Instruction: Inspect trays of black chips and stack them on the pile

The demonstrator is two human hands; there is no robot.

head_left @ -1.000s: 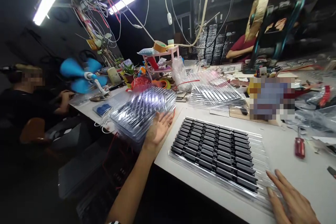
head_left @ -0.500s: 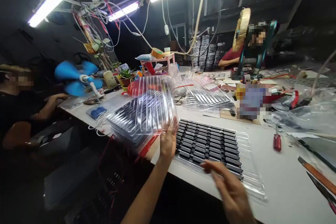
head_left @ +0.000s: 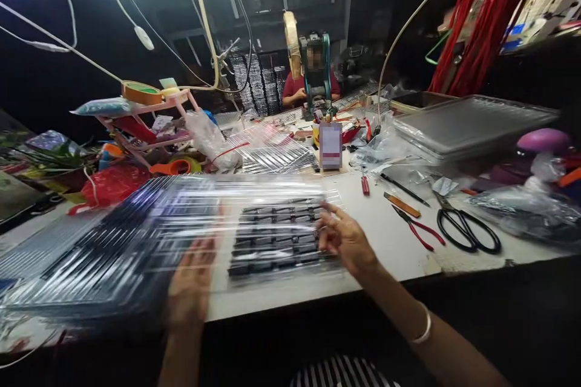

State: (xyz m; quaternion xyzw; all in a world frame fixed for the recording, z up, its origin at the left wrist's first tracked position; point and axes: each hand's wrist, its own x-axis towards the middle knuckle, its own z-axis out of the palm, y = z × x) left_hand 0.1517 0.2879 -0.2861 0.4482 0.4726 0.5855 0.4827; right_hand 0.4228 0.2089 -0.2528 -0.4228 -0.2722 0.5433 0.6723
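A clear ribbed plastic sheet (head_left: 200, 217), smeared by motion, spans the space between both hands. My left hand (head_left: 193, 278) holds it from below at its left part, and my right hand (head_left: 342, 236) pinches its right end. Through and beneath the sheet shows a tray of black comb-like parts in rows (head_left: 276, 236) on the white table. At the left stands a stack of ribbed clear trays with dark contents (head_left: 100, 254), partly behind the sheet.
Right of the tray lie a red screwdriver (head_left: 365, 184), red-handled pliers (head_left: 420, 230), black scissors (head_left: 467, 230) and an orange-brown knife (head_left: 402, 204). A phone (head_left: 331, 145) stands behind. A person (head_left: 295, 87) sits across the table (head_left: 385, 242).
The view has swung to the right. My right hand has come up and taken the sheet's right end; the sheet, upright in my left hand before, now stretches sideways over the tray.
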